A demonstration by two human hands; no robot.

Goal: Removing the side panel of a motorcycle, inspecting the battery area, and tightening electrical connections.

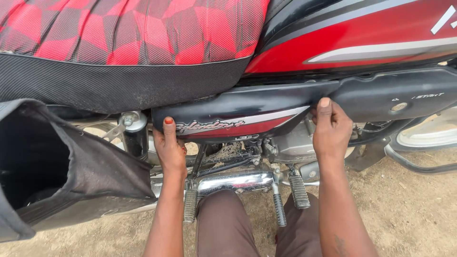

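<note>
In the head view, the left hand [170,147] grips the rear end of a motorcycle's side panel [238,116], a glossy black cover with a red and silver stripe, its thumb lying up on the panel's face and its fingers curled behind the edge. The right hand [330,127] holds the panel's front end the same way, thumb pressed flat on the outer face and fingers hidden behind. The panel spans between the two hands, seated against the bike's body just below the seat.

Above the left hand runs the seat [119,43], covered in a red and black checked pattern with a woven black skirt. Above the right hand sits the red fuel tank [362,33] with grey stripes. Left of the left hand hangs an open black saddle bag [71,166], and just beside that hand stands a chromed shock absorber [134,131]. Below and between the hands are the chrome footrest bar [235,182] and the ribbed footpegs [299,190]. The person's brown-trousered knees [223,223] are near the sandy ground [409,204].
</note>
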